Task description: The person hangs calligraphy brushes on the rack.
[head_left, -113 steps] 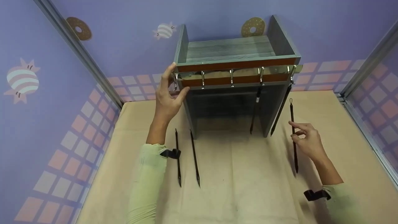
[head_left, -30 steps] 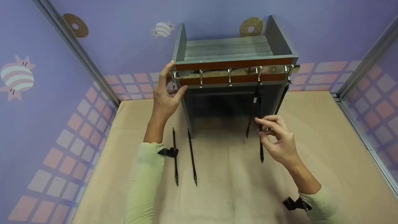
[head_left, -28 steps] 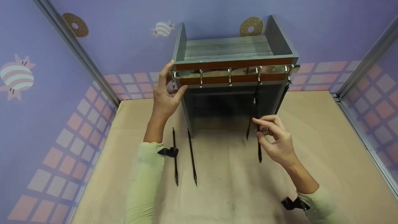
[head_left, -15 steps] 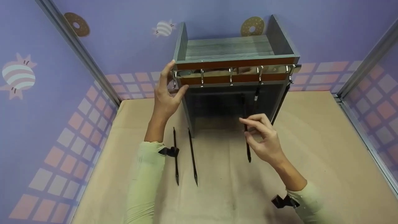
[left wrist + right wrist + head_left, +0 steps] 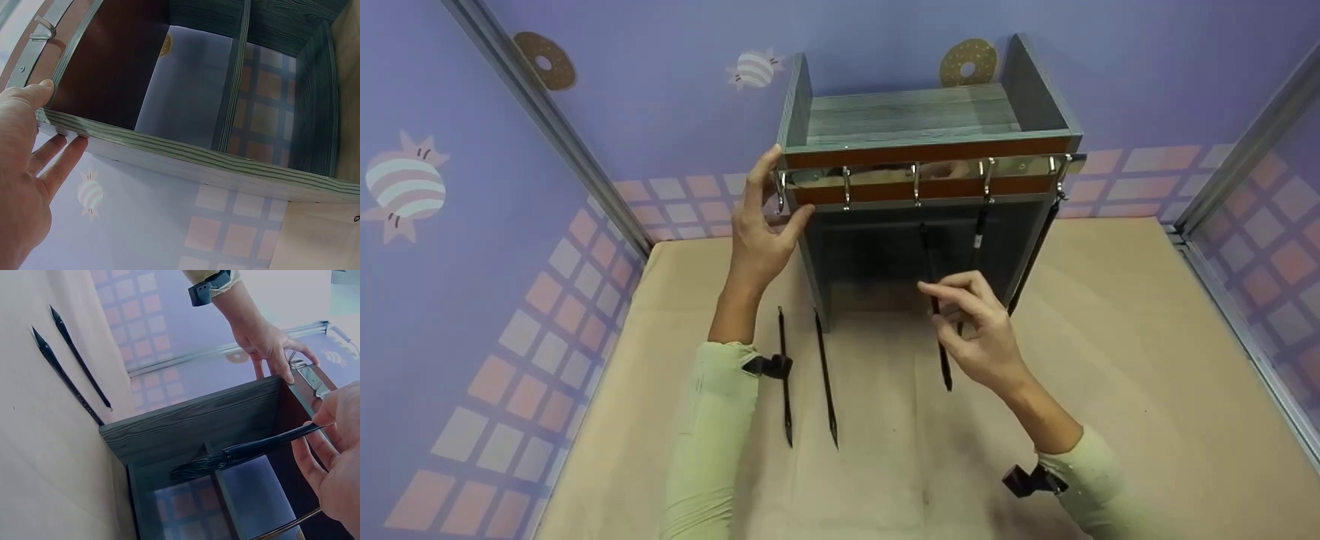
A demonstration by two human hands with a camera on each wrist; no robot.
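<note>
Two brushes (image 5: 808, 379) lay on the table (image 5: 1147, 360), near the left sleeve. Left hand (image 5: 761, 225) rested open, fingers straight, against the rack's (image 5: 922, 112) left front corner. Five hooks (image 5: 916, 186) ran along the rail. Right hand (image 5: 982, 337) pinched a third brush (image 5: 936, 315) upright, just in front of the rack, below the middle hook. Two more brushes (image 5: 1005, 247) hung from the two rightmost hooks. Five brushes total.
</note>
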